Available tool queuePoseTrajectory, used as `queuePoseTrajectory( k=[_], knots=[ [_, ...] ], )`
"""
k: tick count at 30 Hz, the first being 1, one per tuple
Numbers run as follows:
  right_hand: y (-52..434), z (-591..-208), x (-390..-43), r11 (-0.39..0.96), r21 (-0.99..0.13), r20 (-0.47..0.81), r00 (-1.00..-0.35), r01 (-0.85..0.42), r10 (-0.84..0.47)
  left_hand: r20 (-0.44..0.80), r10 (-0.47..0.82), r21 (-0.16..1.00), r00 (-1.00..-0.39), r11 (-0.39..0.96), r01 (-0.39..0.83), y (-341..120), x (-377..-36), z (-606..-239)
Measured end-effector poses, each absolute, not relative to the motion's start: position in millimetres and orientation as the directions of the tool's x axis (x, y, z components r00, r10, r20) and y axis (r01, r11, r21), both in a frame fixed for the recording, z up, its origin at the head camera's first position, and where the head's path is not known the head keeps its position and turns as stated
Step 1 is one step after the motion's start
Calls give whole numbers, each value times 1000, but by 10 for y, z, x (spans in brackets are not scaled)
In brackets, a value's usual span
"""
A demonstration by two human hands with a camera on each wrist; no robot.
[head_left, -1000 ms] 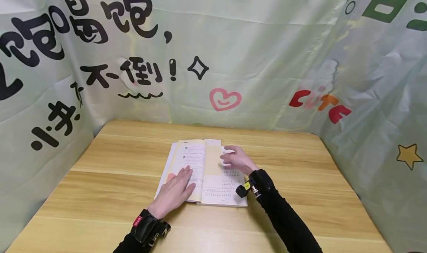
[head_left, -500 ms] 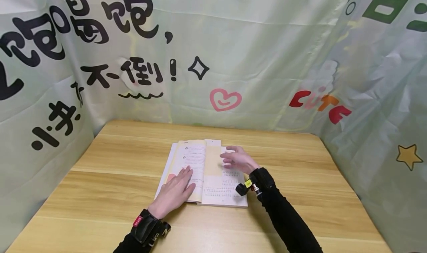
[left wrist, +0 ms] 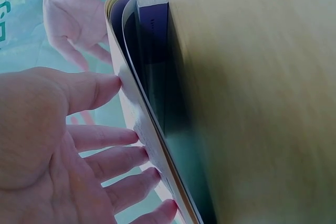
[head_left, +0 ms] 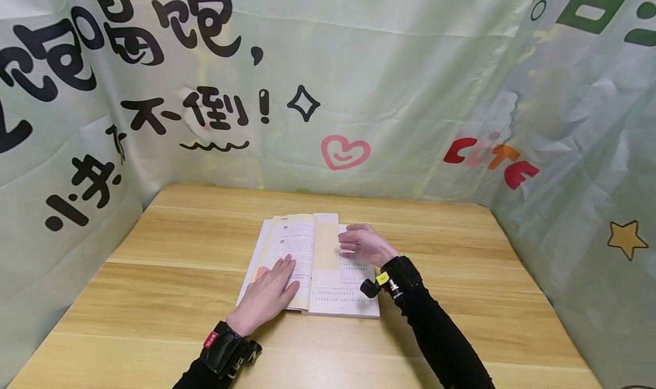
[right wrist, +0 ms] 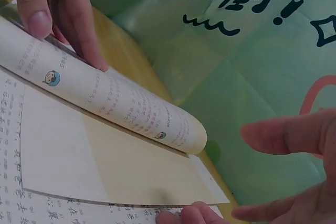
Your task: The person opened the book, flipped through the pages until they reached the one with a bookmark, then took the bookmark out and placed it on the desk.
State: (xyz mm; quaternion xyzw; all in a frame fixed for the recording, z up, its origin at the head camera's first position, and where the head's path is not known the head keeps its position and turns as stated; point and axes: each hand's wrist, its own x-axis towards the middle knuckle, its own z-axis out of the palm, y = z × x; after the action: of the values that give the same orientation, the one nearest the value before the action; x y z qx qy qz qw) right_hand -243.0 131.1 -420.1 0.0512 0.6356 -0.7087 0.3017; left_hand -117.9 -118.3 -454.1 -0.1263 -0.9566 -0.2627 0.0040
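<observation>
We see an open book (head_left: 312, 266) lying flat near the middle of the wooden table (head_left: 154, 298), a bit toward the far edge; spine runs near-to-far. Left hand (head_left: 267, 295) rests palm-down on the left page, fingers straight and slightly spread, tips pressing the bulging leaves down — the left wrist view shows the fingertips (left wrist: 131, 137) touching the curled page edge. Right hand (head_left: 363, 244) sits over the upper part of the right page, fingers loosely curled; in the right wrist view one fingertip (right wrist: 184, 215) touches the page just beside a pale paper slip (right wrist: 105, 166) — we cannot tell whether it pinches anything. The slip lies along the gutter on the right page, its far end poking past the book's top edge; the left-hand leaves arch over its edge. Printed green cloth (head_left: 410, 93) hangs behind the far and side edges of the table.
</observation>
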Motion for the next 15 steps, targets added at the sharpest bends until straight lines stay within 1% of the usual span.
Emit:
queuePoseTrajectory(
  k=[3,5,10,15],
  knots=[
    [1280,-4229,-2447,-8,-871,-457,-815,492,-356,77,236,502,-969,830,242,-1186,-1178,-4541],
    [1244,-4252,-2452,20,-876,-460,-822,482,-336,77,235,503,-969,830,241,-1186,-1177,-4541],
    [1139,-4319,-2443,144,-893,-450,-847,427,-281,67,235,506,-970,829,236,-1178,-1176,-4539],
    [1045,-4386,-2437,237,-900,-418,-880,366,-226,61,237,507,-970,829,235,-1177,-1177,-4535]
  ],
)
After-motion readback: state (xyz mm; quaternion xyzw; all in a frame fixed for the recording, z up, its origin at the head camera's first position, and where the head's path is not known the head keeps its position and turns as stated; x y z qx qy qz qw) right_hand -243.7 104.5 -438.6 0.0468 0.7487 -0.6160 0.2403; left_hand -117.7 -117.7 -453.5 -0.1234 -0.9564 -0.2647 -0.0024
